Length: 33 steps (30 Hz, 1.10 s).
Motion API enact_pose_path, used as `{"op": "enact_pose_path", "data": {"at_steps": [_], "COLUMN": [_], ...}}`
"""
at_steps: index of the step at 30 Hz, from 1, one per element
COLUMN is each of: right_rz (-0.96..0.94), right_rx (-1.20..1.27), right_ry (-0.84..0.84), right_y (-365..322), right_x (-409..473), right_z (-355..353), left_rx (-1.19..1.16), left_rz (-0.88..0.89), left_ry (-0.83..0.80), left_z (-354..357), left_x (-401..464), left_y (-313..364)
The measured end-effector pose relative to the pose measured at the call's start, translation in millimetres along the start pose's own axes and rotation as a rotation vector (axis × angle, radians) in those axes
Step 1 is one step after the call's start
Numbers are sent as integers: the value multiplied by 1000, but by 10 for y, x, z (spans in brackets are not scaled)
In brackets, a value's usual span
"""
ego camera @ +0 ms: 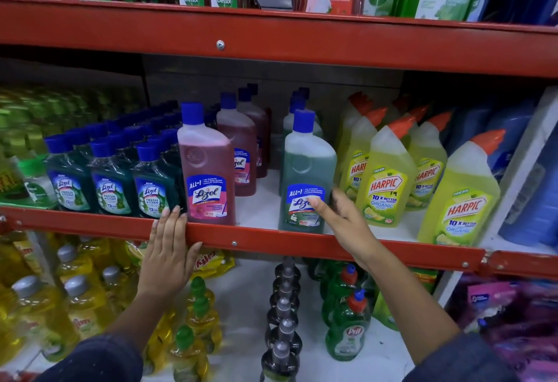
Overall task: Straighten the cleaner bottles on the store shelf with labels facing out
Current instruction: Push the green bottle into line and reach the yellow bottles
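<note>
Red steel store shelf (271, 238) carries the lot. On its middle tier: dark green small Lizol bottles (111, 182) at left, then the tall pink translucent Lizol bottle with blue cap (206, 170), a gap, the tall green translucent Lizol bottle with blue cap (306, 176), and yellow-green Harpic bottles with orange caps (389, 176) to the right.

Both tall bottles stand upright at the front lip, labels roughly facing me. The green one looks turned slightly.

My right hand (341, 215) is on the green bottle — thumb pressed on the label, fingers curling round its right side, loosely gripping rather than clamped. My left hand (170, 248) lies flat, fingers together, on the shelf lip, fingertips just beside the pink bottle's base, holding nothing.

How I'd do the step: twist the green bottle from low on the body, not the cap — base stays on the shelf so it won't tip into the Harpic row. Stop when the label is square to the lip.
</note>
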State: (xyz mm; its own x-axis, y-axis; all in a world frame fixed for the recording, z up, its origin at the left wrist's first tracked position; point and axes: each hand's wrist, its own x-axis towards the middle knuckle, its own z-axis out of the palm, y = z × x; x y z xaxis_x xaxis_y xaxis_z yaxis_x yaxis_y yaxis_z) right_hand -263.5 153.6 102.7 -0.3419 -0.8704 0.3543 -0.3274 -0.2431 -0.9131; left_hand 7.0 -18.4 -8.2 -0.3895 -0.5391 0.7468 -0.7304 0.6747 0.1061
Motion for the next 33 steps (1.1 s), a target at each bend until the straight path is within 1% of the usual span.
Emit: {"op": "enact_pose_path", "data": {"at_steps": [2, 5, 7, 9, 11, 16, 18, 22, 26, 33], "right_rz": [-37, -142, -228, -256, -234, -77, -42, -40, -96, -120], "right_rx": [-127, -439, -592, -697, -778, -889, -928, -1021, -1158, -1173], "right_ry": [107, 413, 558, 661, 719, 743, 743, 744, 725, 711], "right_y": [18, -37, -108, -181, -235, -312, -313, -327, -359, -441], "right_x": [-68, -132, -127, -57, 61, 397, 475, 524, 462, 286], "right_z": [3, -88, -207, -342, -478, -749, -784, -805, -816, -751], "left_rx": [-1, -3, -7, -6, -6, -18, -25, -25, -26, -29], "left_rz": [-1, -1, -4, -6, -5, -9, -11, -22, -21, -33], "left_ry": [-3, -9, -9, -9, -15, -25, -24, -29, -28, -44], "left_z": [-7, -3, 2, 7, 9, -9, -19, -25, -27, -37], "left_x": [-8, -10, -13, -18, -19, -21, -22, -22, -23, -30], "left_y": [0, -2, -4, -7, -7, 3, 10, 26, 28, 44]}}
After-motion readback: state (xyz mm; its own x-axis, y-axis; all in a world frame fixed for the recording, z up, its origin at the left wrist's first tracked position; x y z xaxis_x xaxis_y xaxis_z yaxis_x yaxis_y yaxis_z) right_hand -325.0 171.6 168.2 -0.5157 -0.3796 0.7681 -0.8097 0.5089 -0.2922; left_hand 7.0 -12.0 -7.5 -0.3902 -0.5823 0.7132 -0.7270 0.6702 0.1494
